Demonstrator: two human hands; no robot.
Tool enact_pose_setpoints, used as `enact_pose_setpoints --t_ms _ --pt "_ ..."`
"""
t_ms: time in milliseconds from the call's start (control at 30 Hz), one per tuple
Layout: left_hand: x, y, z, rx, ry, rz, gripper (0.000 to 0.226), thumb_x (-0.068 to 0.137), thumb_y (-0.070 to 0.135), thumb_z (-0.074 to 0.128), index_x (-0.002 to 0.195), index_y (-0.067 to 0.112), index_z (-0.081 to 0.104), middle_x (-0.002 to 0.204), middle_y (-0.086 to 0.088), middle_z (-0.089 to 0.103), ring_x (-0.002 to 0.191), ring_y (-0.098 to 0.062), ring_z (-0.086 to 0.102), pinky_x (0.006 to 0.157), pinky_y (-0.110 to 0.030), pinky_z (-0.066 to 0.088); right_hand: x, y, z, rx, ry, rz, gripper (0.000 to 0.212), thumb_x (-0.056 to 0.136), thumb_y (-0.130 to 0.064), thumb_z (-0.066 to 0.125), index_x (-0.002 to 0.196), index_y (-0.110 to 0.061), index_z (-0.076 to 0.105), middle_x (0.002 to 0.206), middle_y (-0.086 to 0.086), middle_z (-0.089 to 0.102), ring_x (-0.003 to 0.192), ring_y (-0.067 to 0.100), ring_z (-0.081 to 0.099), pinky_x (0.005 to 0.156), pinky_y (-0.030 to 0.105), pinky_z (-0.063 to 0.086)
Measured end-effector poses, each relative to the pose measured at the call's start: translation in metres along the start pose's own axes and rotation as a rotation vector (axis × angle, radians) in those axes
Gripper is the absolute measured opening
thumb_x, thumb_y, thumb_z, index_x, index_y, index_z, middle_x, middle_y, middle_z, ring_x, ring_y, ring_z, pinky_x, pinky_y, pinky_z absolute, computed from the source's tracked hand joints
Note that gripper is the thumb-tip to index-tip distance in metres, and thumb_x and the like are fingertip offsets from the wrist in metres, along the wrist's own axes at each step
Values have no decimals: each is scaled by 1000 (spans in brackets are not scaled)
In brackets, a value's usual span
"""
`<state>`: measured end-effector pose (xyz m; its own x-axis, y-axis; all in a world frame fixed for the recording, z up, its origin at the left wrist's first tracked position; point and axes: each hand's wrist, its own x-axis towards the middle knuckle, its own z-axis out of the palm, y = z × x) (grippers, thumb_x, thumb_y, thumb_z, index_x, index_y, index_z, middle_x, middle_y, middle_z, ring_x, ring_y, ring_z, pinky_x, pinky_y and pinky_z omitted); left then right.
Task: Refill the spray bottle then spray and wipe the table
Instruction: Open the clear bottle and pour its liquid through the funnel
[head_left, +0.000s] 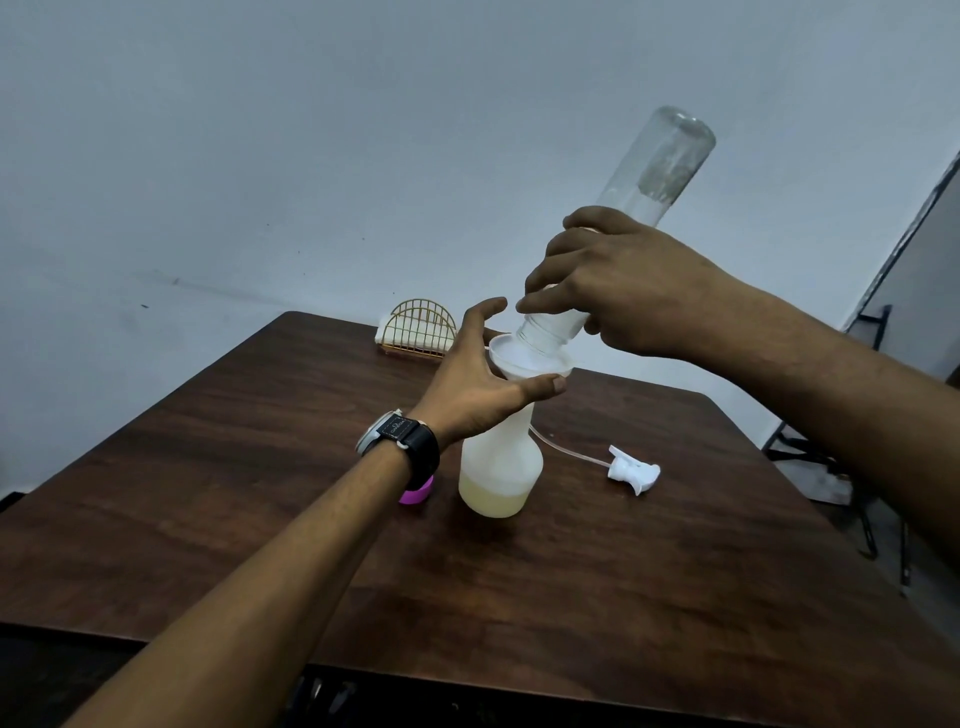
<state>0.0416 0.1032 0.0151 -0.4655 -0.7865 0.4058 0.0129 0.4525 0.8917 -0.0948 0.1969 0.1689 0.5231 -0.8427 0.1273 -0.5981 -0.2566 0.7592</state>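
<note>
Your right hand (618, 291) wraps its fingers around the lower half of the clear bottle (660, 156), which is tipped steeply, mouth down, into the white funnel (524, 364). Your left hand (478, 384) holds that funnel, with the thumb pressed under its near rim and the fingers spread around the far side. The funnel sits in the neck of the spray bottle (498, 467), which stands near the middle of the table (260, 519) with pale yellowish liquid low in its base. The main risk is overflow: at this angle the liquid may come faster than the funnel drains, and it would run over the rim onto your thumb and the wood. The bottle's mouth leans on the funnel, so a push from the right hand could tilt the funnel or tip the light, nearly empty spray bottle. The spray head (634, 470) lies toward the right edge with its tube trailing back to the bottle, so a spill could reach it. The purple cap (415, 493) sits just beside the bottle, partly hidden by your wrist, where a careless forearm could knock it.
</note>
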Motion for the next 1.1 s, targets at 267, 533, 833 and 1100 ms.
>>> enact_pose_setpoints --t_ms 267,533,833,1100 --pt "0 1 0 -16 8 14 110 62 48 92 152 36 28 121 7 54 108 -20 67 83 -40 59 3 -2 -7 -17 -11 -42 64 85 3 63 138 -32 64 137 -8 68 135 27 52 124 41 16" --pt "-2 -2 2 -12 19 8 107 68 48 91 152 37 25 120 12 53 107 -21 67 77 -38 55 0 -7 -11 -43 -25 -56 68 86 -6 29 139 -30 64 138 -5 67 136 29 51 126 43 15" --pt "-5 -4 4 -16 39 15 108 68 51 90 153 38 24 116 27 51 109 -18 66 80 -36 57 -2 -10 -12 -44 -50 -36 72 86 -8 19 137 -29 64 141 -6 65 138 27 48 126 41 13" --pt "-4 -2 -1 -2 -10 -13 119 57 63 88 152 45 19 116 31 48 114 -16 65 90 -48 60 -5 -11 -4 -54 -3 15 66 89 -1 30 142 -29 59 144 -6 61 138 26 47 123 42 13"
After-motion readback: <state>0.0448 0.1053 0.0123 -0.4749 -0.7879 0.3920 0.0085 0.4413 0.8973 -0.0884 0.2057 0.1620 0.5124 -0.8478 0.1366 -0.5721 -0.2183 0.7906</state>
